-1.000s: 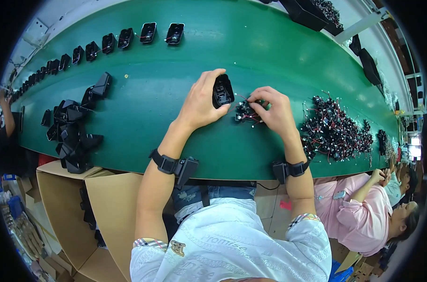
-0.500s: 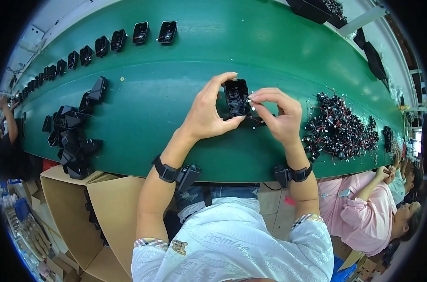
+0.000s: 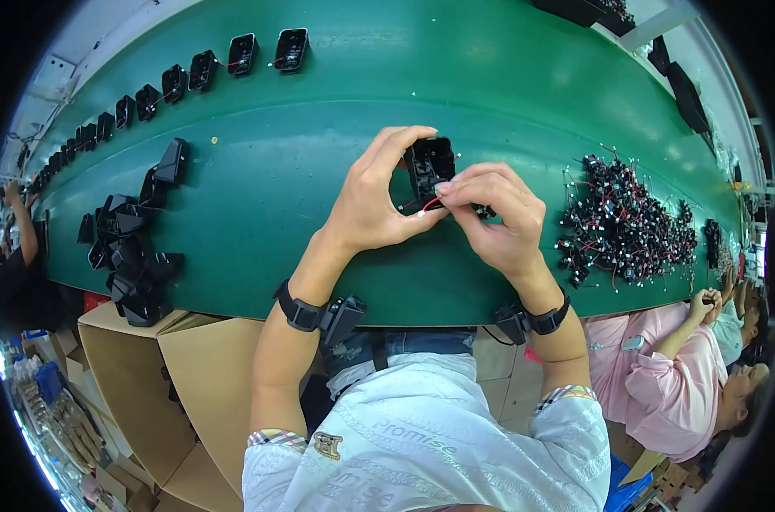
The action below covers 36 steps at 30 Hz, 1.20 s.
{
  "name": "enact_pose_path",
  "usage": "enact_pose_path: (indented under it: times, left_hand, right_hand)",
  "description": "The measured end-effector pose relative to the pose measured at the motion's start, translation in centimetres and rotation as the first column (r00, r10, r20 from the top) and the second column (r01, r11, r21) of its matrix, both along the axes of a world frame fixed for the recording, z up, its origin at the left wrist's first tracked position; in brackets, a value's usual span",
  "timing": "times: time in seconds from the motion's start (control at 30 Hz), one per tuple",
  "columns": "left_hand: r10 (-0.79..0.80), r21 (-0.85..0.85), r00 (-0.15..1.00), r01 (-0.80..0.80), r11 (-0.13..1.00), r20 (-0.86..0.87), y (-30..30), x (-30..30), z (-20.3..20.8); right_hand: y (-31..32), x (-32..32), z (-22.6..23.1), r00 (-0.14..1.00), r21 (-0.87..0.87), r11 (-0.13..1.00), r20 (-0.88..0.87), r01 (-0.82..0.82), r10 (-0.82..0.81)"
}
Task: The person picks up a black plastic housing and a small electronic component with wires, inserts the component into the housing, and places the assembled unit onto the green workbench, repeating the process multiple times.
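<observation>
My left hand (image 3: 373, 200) holds a small black plastic housing (image 3: 429, 165) up above the green conveyor belt (image 3: 319, 102), fingers curled round its left side and top. My right hand (image 3: 496, 220) pinches a small wired part with red and black leads (image 3: 432, 203) against the housing's lower right edge. Both wrists wear black bands with small devices. A heap of the same small black wired parts (image 3: 628, 226) lies on the belt just right of my right hand.
A pile of black housings (image 3: 131, 247) lies on the belt at my left, above open cardboard boxes (image 3: 187, 375). A row of housings (image 3: 234, 55) runs along the belt's far side. A person in pink (image 3: 669, 384) sits to my right; another person's arm (image 3: 20, 222) is at far left.
My left hand lifted the housing off the belt and tilted it toward me. My right hand left the small parts on the belt and brought a wired part to the housing.
</observation>
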State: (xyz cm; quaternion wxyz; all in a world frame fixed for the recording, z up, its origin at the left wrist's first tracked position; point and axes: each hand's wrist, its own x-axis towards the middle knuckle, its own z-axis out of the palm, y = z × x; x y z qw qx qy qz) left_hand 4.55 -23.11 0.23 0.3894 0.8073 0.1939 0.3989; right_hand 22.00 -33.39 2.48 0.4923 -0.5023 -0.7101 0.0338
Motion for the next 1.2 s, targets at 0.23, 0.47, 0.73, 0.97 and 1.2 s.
enact_pose_path:
  times: [0.23,0.47,0.73,0.97,1.2]
  left_hand:
    - [-0.074,0.003,0.997,0.074,0.997,0.002,0.0,0.0,0.2]
    - [-0.06,-0.04,0.996,0.062,0.997,0.063,0.0,-0.2,0.4]
    - [-0.038,-0.087,0.988,0.051,0.995,0.149,0.4,-0.5,0.4]
    - [-0.048,-0.165,0.993,0.066,0.984,0.11,-0.6,0.0,-0.2]
    - [0.052,0.044,0.996,-0.056,0.997,0.079,-0.3,-0.2,0.4]
  right_hand:
    - [0.3,0.4,-0.9,0.991,-0.118,0.992,-0.128,-0.043,0.028]
    - [0.1,-0.3,-0.1,0.998,-0.101,0.994,-0.052,0.04,-0.045]
    - [0.0,0.1,0.4,0.995,-0.142,0.989,0.092,0.038,-0.025]
    - [-0.2,0.6,0.9,0.996,-0.197,0.98,-0.09,-0.031,0.013]
    - [-0.1,1.5,-0.6,0.827,-0.362,0.839,-0.536,-0.406,0.168]
